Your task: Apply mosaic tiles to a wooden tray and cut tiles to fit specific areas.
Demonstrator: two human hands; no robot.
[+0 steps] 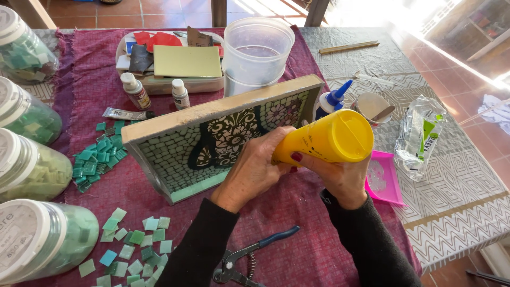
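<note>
A yellow plastic glue bottle (324,141) is gripped by both the closed left hand (254,170) and right hand (340,178), nozzle against the tilted wooden mosaic tray (212,138) ahead; oversqueezing is judged likely to flood the tiles.

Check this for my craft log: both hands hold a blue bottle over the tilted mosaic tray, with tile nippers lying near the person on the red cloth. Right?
Not quite: the bottle is yellow, not blue, as the head view shows. The rest holds: the left hand and right hand both grip it over the tilted mosaic tray, and the tile nippers lie near the person on the red cloth.
</note>
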